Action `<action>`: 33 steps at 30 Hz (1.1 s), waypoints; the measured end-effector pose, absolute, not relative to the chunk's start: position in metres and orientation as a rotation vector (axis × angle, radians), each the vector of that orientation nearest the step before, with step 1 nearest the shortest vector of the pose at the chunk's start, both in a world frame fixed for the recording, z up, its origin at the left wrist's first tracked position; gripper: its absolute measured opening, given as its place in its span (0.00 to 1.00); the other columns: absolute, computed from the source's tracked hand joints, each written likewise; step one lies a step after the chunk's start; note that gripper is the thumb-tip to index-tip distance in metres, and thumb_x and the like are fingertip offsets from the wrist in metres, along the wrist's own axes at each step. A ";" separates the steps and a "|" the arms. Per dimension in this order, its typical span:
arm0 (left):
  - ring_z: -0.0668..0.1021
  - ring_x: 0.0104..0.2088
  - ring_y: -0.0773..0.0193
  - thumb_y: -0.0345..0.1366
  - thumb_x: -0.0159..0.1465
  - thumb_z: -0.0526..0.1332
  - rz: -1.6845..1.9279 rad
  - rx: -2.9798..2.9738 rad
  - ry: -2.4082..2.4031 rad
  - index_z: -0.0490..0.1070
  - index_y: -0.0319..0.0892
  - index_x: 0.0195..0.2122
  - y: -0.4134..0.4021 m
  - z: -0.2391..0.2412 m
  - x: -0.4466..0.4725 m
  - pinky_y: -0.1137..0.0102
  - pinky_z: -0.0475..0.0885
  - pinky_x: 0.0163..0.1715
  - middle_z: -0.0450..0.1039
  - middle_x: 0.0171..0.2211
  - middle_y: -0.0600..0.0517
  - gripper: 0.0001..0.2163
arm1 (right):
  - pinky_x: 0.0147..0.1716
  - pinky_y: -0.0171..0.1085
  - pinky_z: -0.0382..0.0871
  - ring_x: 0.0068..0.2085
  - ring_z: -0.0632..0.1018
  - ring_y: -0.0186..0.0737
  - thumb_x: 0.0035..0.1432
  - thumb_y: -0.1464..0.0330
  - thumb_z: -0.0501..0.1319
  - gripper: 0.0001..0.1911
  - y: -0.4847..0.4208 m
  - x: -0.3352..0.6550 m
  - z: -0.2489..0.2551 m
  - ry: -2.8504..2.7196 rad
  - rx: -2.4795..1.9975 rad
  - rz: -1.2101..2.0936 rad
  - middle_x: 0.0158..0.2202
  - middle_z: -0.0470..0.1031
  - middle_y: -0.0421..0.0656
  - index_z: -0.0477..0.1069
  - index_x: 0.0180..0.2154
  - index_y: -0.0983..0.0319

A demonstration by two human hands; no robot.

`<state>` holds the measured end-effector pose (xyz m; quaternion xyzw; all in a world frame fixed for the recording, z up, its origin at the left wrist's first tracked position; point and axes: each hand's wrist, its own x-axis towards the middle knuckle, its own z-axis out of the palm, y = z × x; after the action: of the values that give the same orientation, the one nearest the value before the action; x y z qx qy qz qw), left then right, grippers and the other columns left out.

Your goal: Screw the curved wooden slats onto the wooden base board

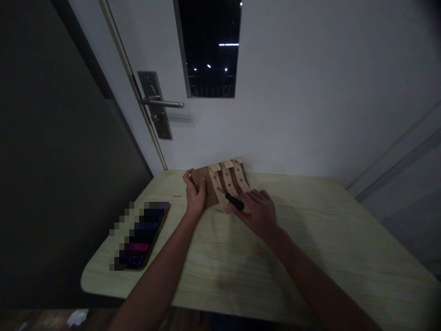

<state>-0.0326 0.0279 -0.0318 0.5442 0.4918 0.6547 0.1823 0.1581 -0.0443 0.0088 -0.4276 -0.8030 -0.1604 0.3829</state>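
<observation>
A brown board [200, 175] with three pale wooden strips [229, 180] across it is propped up at a tilt near the back of the table. Several dark holes or screw heads dot the strips; I cannot tell which. My left hand [195, 195] grips the board's left end, thumb on its face and fingers behind. In my right hand [260, 211] is a screwdriver with a black handle [234, 201]. Its tip meets the leftmost strip at one of the dark spots. My right fingers partly cover the lower right of the board.
A phone [146, 234] lies on the left of the pale wooden table [310, 257]. Beside my left hand is a small thin metal piece [177, 196], perhaps a screw. A white door [292, 92] with a lever handle [165, 104] rises behind the table.
</observation>
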 end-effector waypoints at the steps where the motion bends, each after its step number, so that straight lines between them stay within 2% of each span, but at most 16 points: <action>1: 0.73 0.47 0.58 0.48 0.63 0.56 1.862 1.555 1.380 0.51 0.44 0.55 0.027 -0.031 -0.032 0.61 0.68 0.50 0.66 0.48 0.44 0.24 | 0.35 0.39 0.59 0.31 0.76 0.40 0.61 0.58 0.57 0.15 -0.045 0.158 0.009 -2.041 -1.121 -0.421 0.25 0.77 0.42 0.71 0.29 0.61; 3: 0.72 0.49 0.58 0.48 0.63 0.56 1.888 1.596 1.368 0.52 0.44 0.55 0.026 -0.031 -0.031 0.62 0.67 0.51 0.64 0.50 0.44 0.23 | 0.35 0.39 0.59 0.32 0.76 0.40 0.62 0.59 0.56 0.13 -0.044 0.157 0.007 -2.018 -1.171 -0.414 0.27 0.78 0.42 0.71 0.32 0.61; 7: 0.72 0.49 0.58 0.48 0.64 0.55 1.875 1.619 1.369 0.52 0.43 0.55 0.026 -0.030 -0.030 0.62 0.67 0.51 0.64 0.50 0.44 0.23 | 0.36 0.37 0.61 0.35 0.77 0.38 0.66 0.65 0.51 0.11 -0.039 0.159 0.001 -1.991 -1.182 -0.290 0.38 0.79 0.45 0.67 0.44 0.63; 12: 0.73 0.48 0.57 0.49 0.64 0.55 1.838 1.607 1.383 0.50 0.43 0.56 0.028 -0.032 -0.031 0.60 0.68 0.50 0.66 0.49 0.43 0.25 | 0.38 0.38 0.62 0.40 0.78 0.41 0.63 0.69 0.53 0.08 -0.036 0.162 -0.001 -2.042 -1.054 -0.179 0.40 0.78 0.46 0.62 0.44 0.62; 16: 0.71 0.52 0.56 0.49 0.64 0.55 1.880 1.627 1.379 0.50 0.42 0.57 0.028 -0.033 -0.030 0.59 0.66 0.54 0.64 0.51 0.42 0.25 | 0.38 0.39 0.61 0.37 0.77 0.42 0.60 0.71 0.52 0.08 -0.036 0.167 0.003 -2.082 -1.036 -0.199 0.37 0.77 0.47 0.60 0.43 0.62; 20: 0.68 0.55 0.55 0.49 0.64 0.55 1.920 1.642 1.391 0.50 0.41 0.56 0.027 -0.032 -0.029 0.58 0.63 0.57 0.62 0.52 0.41 0.25 | 0.37 0.38 0.63 0.33 0.77 0.40 0.64 0.67 0.51 0.05 -0.037 0.166 0.005 -2.132 -1.037 -0.211 0.32 0.77 0.45 0.62 0.40 0.61; 25: 0.68 0.55 0.55 0.50 0.64 0.55 1.927 1.664 1.380 0.51 0.42 0.56 0.026 -0.030 -0.028 0.58 0.63 0.57 0.61 0.53 0.41 0.25 | 0.32 0.36 0.63 0.29 0.77 0.39 0.65 0.61 0.52 0.12 -0.041 0.158 0.003 -2.036 -1.219 -0.367 0.26 0.78 0.44 0.67 0.36 0.61; 27: 0.67 0.56 0.54 0.51 0.64 0.54 1.925 1.689 1.378 0.51 0.42 0.56 0.025 -0.030 -0.027 0.58 0.62 0.58 0.61 0.54 0.41 0.25 | 0.31 0.35 0.63 0.28 0.77 0.39 0.65 0.60 0.52 0.12 -0.042 0.156 0.002 -1.979 -1.281 -0.362 0.27 0.78 0.44 0.67 0.38 0.61; 31: 0.67 0.57 0.53 0.51 0.65 0.53 1.892 1.698 1.404 0.49 0.40 0.57 0.024 -0.030 -0.026 0.57 0.62 0.58 0.60 0.54 0.39 0.26 | 0.32 0.36 0.67 0.34 0.79 0.40 0.63 0.62 0.51 0.12 -0.044 0.155 0.004 -2.002 -1.164 -0.268 0.36 0.79 0.48 0.64 0.43 0.62; 33: 0.67 0.57 0.53 0.50 0.65 0.53 1.880 1.692 1.407 0.48 0.39 0.57 0.025 -0.031 -0.026 0.56 0.63 0.58 0.61 0.54 0.38 0.27 | 0.32 0.36 0.67 0.34 0.79 0.40 0.62 0.64 0.51 0.10 -0.045 0.154 0.005 -2.055 -1.114 -0.250 0.36 0.78 0.48 0.63 0.43 0.62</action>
<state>-0.0258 0.0247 -0.0307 0.5802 0.4825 0.6445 0.1232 0.1538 -0.0454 0.0047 -0.4372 -0.8068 -0.0982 0.3852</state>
